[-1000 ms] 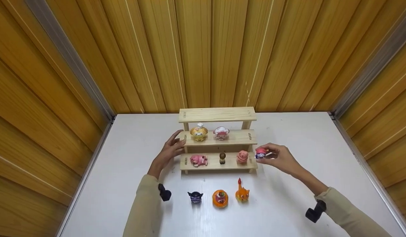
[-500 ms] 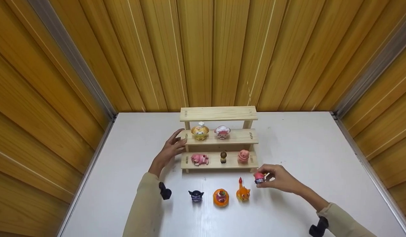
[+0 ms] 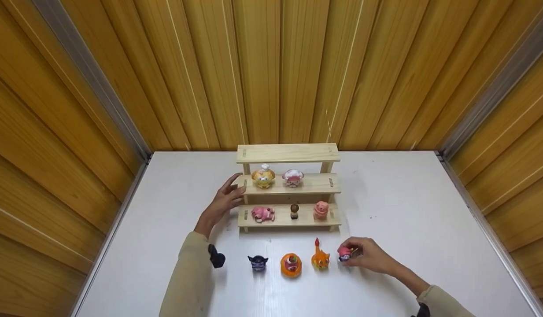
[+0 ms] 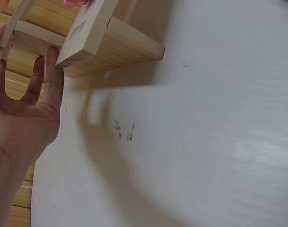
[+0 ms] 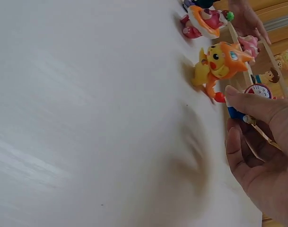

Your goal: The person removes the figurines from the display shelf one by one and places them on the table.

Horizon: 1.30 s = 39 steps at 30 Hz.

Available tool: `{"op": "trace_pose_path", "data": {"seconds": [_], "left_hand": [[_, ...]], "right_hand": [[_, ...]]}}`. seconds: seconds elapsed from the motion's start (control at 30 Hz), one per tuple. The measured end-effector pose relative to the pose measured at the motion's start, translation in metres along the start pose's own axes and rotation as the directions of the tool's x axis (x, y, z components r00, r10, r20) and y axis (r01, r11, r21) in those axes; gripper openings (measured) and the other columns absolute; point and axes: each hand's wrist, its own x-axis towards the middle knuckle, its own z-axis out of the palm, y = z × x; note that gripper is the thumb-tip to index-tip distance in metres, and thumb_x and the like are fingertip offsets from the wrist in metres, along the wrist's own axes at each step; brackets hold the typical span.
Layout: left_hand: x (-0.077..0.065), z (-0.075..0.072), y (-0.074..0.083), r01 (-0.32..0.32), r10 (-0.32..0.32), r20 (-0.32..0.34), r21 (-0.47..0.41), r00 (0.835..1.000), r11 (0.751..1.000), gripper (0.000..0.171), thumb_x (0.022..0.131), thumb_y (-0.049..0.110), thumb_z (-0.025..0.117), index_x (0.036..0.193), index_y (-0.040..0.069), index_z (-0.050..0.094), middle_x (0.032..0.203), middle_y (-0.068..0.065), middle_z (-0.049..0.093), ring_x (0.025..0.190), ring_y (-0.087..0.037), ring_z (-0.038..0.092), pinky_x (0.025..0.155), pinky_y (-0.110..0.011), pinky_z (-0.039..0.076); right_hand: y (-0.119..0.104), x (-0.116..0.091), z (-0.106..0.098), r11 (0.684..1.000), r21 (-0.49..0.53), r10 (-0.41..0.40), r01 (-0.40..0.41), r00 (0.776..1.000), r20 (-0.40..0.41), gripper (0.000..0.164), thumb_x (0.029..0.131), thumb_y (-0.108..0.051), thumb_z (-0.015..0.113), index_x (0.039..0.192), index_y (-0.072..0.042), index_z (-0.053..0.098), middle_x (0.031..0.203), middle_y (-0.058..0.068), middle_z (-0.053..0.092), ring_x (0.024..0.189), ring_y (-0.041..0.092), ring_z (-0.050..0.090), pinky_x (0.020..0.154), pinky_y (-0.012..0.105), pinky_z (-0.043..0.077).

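In the head view, my right hand (image 3: 368,255) pinches a small toy figurine (image 3: 344,253) with a pink hood, low over the table right of an orange fox-like figurine (image 3: 320,258). The right wrist view shows its blue body (image 5: 235,112) and round white face between thumb and fingers. My left hand (image 3: 223,202) rests against the left end of a three-tier wooden display shelf (image 3: 289,152), its fingers extended. In the left wrist view, fingertips (image 4: 53,54) touch the wood. An orange ring-shaped figurine (image 3: 291,265) and a black horned figurine (image 3: 258,263) stand leftward in the same row.
On the middle tier stand a yellow figurine (image 3: 263,177) and a white-and-pink one (image 3: 293,178). The bottom tier bears a lying pink figurine (image 3: 263,214), a small brown-haired one (image 3: 294,211) and a pink one (image 3: 321,210). Wood-patterned walls (image 3: 258,75) enclose the white table (image 3: 399,198).
My right hand has brought the hooded figurine from beside the shelf's bottom tier down toward the front, level with the front row. The left hand stays at the shelf.
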Motion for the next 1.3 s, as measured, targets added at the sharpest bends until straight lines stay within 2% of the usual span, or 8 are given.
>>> {"op": "trace_pose_path", "data": {"seconds": [0.13, 0.33, 0.67, 0.9, 1.07, 1.3], "left_hand": [[0.004, 0.004, -0.001, 0.002, -0.002, 0.025, 0.017, 1.0, 1.0, 0.07, 0.099, 0.036, 0.069, 0.159, 0.034, 0.034, 0.157, -0.018, 0.036, 0.134, -0.037, 0.056, 0.113, -0.049, 0.048], [0.006, 0.007, 0.001, -0.013, 0.013, 0.038, 0.021, 0.999, 1.0, 0.068, 0.1, 0.034, 0.068, 0.159, 0.034, 0.035, 0.156, -0.019, 0.036, 0.134, -0.037, 0.056, 0.114, -0.051, 0.047], [0.004, 0.004, 0.001, -0.006, 0.005, 0.033, 0.029, 0.999, 1.0, 0.068, 0.1, 0.033, 0.068, 0.159, 0.034, 0.035, 0.157, -0.019, 0.036, 0.133, -0.037, 0.056, 0.113, -0.049, 0.048], [-0.002, -0.003, 0.003, -0.002, 0.002, 0.032, 0.012, 0.999, 1.0, 0.066, 0.101, 0.029, 0.066, 0.159, 0.033, 0.034, 0.157, -0.018, 0.033, 0.135, -0.039, 0.054, 0.114, -0.051, 0.046], [-0.004, -0.003, 0.002, -0.004, 0.003, 0.039, 0.013, 0.999, 1.0, 0.067, 0.102, 0.028, 0.065, 0.16, 0.031, 0.033, 0.156, -0.019, 0.035, 0.134, -0.037, 0.055, 0.115, -0.051, 0.046], [-0.005, -0.002, 0.004, -0.002, 0.002, 0.023, 0.02, 1.0, 1.0, 0.066, 0.101, 0.028, 0.066, 0.16, 0.03, 0.034, 0.154, -0.019, 0.039, 0.133, -0.037, 0.056, 0.113, -0.05, 0.047]], "right_hand": [[0.011, -0.005, 0.004, 0.998, -0.051, -0.021, 0.02, 1.0, -0.021, 0.027, 0.081, -0.01, 0.086, 0.104, -0.005, 0.072, 0.098, 0.012, 0.073, 0.091, -0.004, 0.063, 0.077, 0.018, 0.057], [0.02, -0.006, 0.009, 0.994, -0.103, -0.032, 0.027, 0.998, -0.049, 0.027, 0.08, -0.011, 0.087, 0.102, -0.005, 0.072, 0.097, 0.01, 0.073, 0.091, -0.003, 0.062, 0.077, 0.019, 0.055], [0.021, -0.005, 0.014, 0.991, -0.129, -0.026, 0.014, 0.996, -0.088, 0.022, 0.078, -0.013, 0.088, 0.096, -0.01, 0.075, 0.09, 0.004, 0.07, 0.081, -0.002, 0.056, 0.068, 0.018, 0.048], [0.025, -0.002, 0.021, 0.984, -0.16, -0.089, 0.073, 0.992, -0.094, 0.022, 0.078, -0.017, 0.089, 0.096, -0.011, 0.077, 0.089, 0.0, 0.072, 0.085, 0.0, 0.058, 0.075, 0.021, 0.051], [0.025, -0.004, 0.023, 0.983, -0.179, -0.069, 0.049, 0.991, -0.112, 0.022, 0.078, -0.018, 0.089, 0.096, -0.012, 0.077, 0.09, -0.003, 0.071, 0.087, -0.001, 0.057, 0.077, 0.021, 0.051], [0.022, -0.003, 0.024, 0.975, -0.217, -0.088, 0.054, 0.984, -0.153, 0.022, 0.078, -0.018, 0.089, 0.095, -0.013, 0.076, 0.089, -0.004, 0.071, 0.085, 0.0, 0.055, 0.074, 0.021, 0.048]]}}
